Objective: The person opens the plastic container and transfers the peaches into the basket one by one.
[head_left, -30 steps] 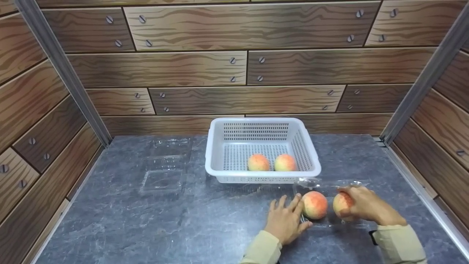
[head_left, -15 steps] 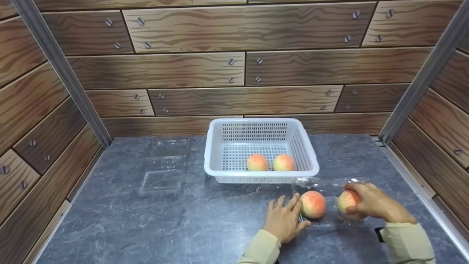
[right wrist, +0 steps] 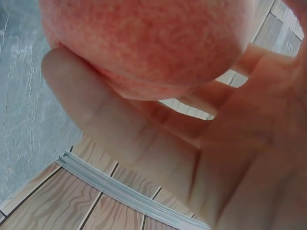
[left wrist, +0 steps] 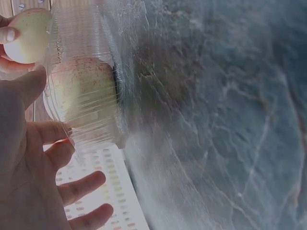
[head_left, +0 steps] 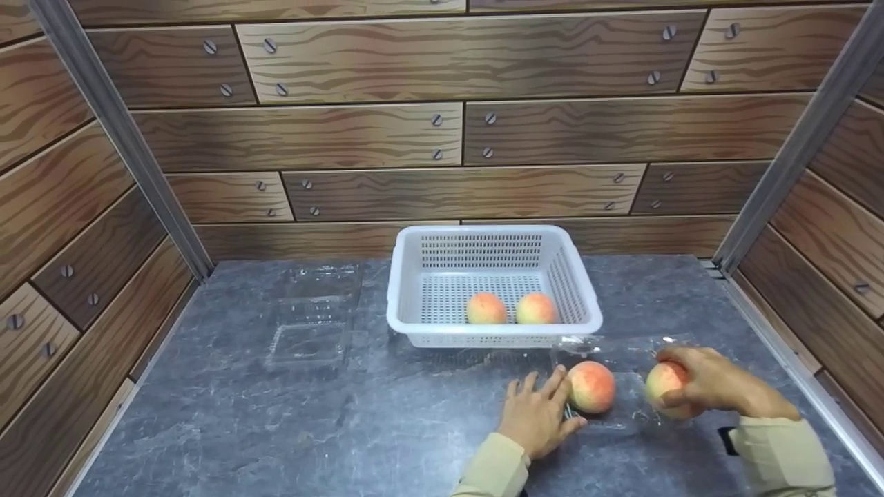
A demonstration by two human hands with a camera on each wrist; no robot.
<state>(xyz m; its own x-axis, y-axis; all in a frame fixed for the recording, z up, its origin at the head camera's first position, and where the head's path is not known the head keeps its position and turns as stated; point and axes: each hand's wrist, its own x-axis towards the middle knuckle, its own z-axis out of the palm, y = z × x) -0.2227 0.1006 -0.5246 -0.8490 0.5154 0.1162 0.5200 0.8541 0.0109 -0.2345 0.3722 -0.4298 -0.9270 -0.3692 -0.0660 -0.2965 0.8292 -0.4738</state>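
My right hand [head_left: 711,379] grips a red-and-yellow peach [head_left: 667,385] over the right part of a clear plastic clamshell box [left wrist: 86,33]. In the right wrist view the thumb [right wrist: 110,115] lies along the peach's underside, with the other fingers partly hidden behind it. A second peach [head_left: 591,386] sits in the box's left part. My left hand [head_left: 537,418] rests at the box's left edge, fingers spread and fairly straight, touching its clear wall. Through that wall the second peach [left wrist: 81,88] shows in the left wrist view.
A white perforated basket [head_left: 494,328] holds two peaches [head_left: 511,309] behind the clear box. More clear plastic boxes [head_left: 309,342] lie on the grey marbled table [head_left: 276,428] at the left. Wood-patterned walls [head_left: 442,62] enclose the back and both sides.
My right hand has moved a little to the right with the peach in its grip. The left hand and the other peach stay about where they were.
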